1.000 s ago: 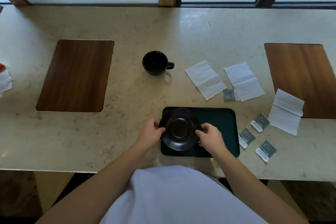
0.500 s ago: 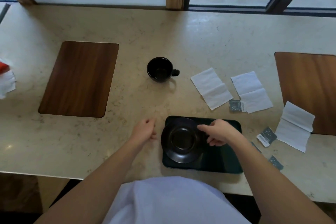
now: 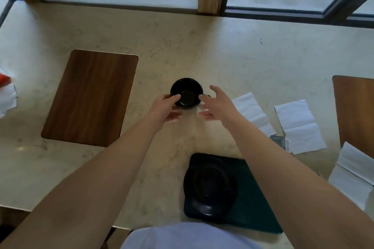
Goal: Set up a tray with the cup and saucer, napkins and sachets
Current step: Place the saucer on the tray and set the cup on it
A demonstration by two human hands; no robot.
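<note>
So half a second back the right hand (image 3: 217, 105) was over the saucer (image 3: 210, 186) and the left hand (image 3: 165, 108) was just off the tray's (image 3: 251, 204) left edge; now both arms are stretched out past the tray to the cup (image 3: 186, 93). A second back both hands were pinching the saucer's rim, and it's let go now, sitting on the left part of the tray and hanging a bit over that left edge. The cup hasn't shifted, it's on the counter (image 3: 182, 46) beyond the tray, upright. Left hand is at the cup's left side, fingers curved with the tips right at the rim; looks like touching, but I can't tell if it's a real grip. Right hand is just right of the cup, fingers spread and loose, thumb low, holding nothing, and it covers most of the cup's handle. Both forearms run up from the bottom corners, the right one crossing over the tray's far right corner. Napkins (image 3: 253, 111) lie right of the cup, unfolded and flat, three of them, all off the tray. One sachet (image 3: 278, 139) peeks out beyond the right forearm, between two napkins; the other sachets aren't visible right now. A wood mat (image 3: 91, 97) sits left of the cup, another one (image 3: 356, 111) far right of it.
</note>
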